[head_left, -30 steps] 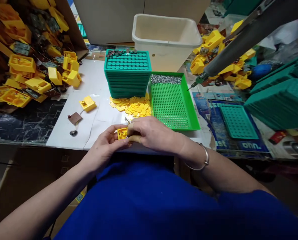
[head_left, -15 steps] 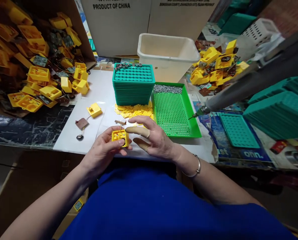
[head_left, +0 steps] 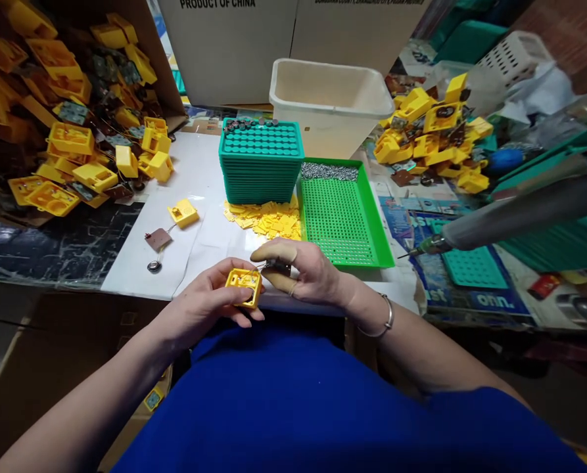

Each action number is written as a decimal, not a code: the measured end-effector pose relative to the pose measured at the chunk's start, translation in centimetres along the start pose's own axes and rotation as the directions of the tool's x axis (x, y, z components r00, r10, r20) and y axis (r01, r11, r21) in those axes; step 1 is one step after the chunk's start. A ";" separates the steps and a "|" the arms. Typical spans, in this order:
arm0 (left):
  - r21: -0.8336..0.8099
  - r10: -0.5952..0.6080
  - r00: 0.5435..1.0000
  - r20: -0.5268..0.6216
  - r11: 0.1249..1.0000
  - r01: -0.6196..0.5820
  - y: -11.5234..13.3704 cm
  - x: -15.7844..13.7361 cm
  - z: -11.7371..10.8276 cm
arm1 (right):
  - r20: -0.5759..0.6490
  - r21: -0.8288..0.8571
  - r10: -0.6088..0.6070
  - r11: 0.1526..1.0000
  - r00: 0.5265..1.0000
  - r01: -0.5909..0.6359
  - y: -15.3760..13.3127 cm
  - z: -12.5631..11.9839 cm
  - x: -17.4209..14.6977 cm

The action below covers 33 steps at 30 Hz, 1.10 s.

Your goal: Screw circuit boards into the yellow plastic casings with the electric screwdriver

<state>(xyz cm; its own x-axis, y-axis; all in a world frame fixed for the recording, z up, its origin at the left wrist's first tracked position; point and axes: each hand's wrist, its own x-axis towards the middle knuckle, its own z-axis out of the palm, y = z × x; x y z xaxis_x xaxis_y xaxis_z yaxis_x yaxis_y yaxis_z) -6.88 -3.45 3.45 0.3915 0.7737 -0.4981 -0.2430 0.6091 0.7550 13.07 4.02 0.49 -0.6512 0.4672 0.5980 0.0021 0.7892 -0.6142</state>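
My left hand (head_left: 219,295) is closed around a small yellow plastic housing (head_left: 236,278), its open side facing up. The thumb lies over a dark round part inside it. Just to the right, my right hand (head_left: 313,272), with pale finger cots, pinches a small dark circuit board (head_left: 277,265) seen nearly edge-on. Thin wires run from the board to the housing. On the white sheet at left, another yellow housing (head_left: 183,213) is wired to a brown circuit board (head_left: 158,239) and a round silver part (head_left: 154,266).
Stacked teal trays (head_left: 261,174) stand behind loose yellow pieces (head_left: 273,222). A green perforated tray (head_left: 384,246) holds small metal parts. An electric screwdriver (head_left: 470,230) hangs at right. Yellow housings fill a carton (head_left: 167,72) at left and are heaped (head_left: 428,135) at back right. A white bin (head_left: 330,121) stands behind.
My right hand has closed on the circuit board, which stood above the housing, and holds it at the housing's right. The screwdriver hangs farther right and lower, and the view has shifted slightly.
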 end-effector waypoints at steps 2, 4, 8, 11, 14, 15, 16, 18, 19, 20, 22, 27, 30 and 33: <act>0.042 0.055 0.998 -0.042 0.998 -0.053 -0.1 0.1 0.0 | -0.067 -0.023 0.051 0.998 0.996 -0.053 0.0 0.2 -0.2; 0.074 0.097 0.991 -0.087 0.993 -0.091 -0.3 0.2 0.0 | -0.121 -0.039 0.089 0.995 0.989 -0.095 -0.1 0.3 -0.4; 0.086 0.188 0.969 -0.161 0.981 -0.176 -1.0 0.7 0.0 | -0.162 -0.069 0.067 0.994 0.984 -0.080 -0.6 0.6 -0.5; 0.074 0.238 0.958 -0.160 0.971 -0.229 -1.3 1.0 0.2 | -0.184 -0.103 -0.008 0.995 0.983 -0.011 -1.1 0.9 -0.4; 0.055 0.257 0.962 -0.092 0.966 -0.253 -1.3 1.1 0.5 | -0.186 -0.110 -0.023 0.994 0.982 0.002 -1.6 1.3 -0.3; 0.050 0.267 0.961 -0.070 0.963 -0.264 -1.2 1.1 0.5 | -0.187 -0.102 -0.016 0.995 0.982 -0.003 -1.7 1.4 -0.3; 0.046 0.278 0.959 -0.054 0.960 -0.276 -1.1 1.0 0.6 | -0.186 -0.097 -0.015 0.995 0.982 -0.003 -1.8 1.5 -0.3; 0.055 0.301 0.953 -0.044 0.953 -0.298 -1.0 1.0 0.6 | -0.191 -0.098 -0.023 0.995 0.981 0.004 -1.8 1.4 -0.3; 0.070 0.308 0.950 -0.050 0.950 -0.305 -1.0 1.0 0.6 | -0.208 -0.088 -0.003 0.996 0.978 -0.015 -1.8 1.3 -0.3; 0.093 0.315 0.947 -0.064 0.947 -0.309 -1.1 1.1 0.6 | -0.236 -0.068 0.038 0.996 0.971 -0.056 -1.8 1.2 -0.3; 0.155 0.331 0.938 -0.102 0.937 -0.314 -1.2 1.3 0.7 | -0.293 -0.003 0.159 0.986 0.943 -0.167 -1.7 1.1 -0.3; 0.194 0.394 0.894 -0.213 0.914 -0.356 -1.5 2.2 1.5 | -0.238 0.011 0.136 0.990 0.962 -0.137 -1.4 1.6 -0.5; 0.124 0.388 0.889 -0.242 0.921 -0.368 -1.5 2.4 1.8 | -0.217 -0.138 -0.019 0.990 0.976 -0.011 -1.1 2.1 -0.9; 0.030 0.327 0.923 -0.203 0.944 -0.328 -1.4 2.4 1.5 | -0.250 -0.206 -0.072 0.978 0.966 0.020 -1.0 2.3 -1.2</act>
<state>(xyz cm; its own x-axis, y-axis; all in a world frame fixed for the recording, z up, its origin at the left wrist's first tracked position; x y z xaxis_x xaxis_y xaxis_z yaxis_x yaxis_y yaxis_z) -4.24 -2.69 1.88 0.1019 0.9488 -0.2989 -0.3314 0.3157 0.8891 12.13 1.75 -0.79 -0.4393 0.4936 0.7506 0.1453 0.8636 -0.4829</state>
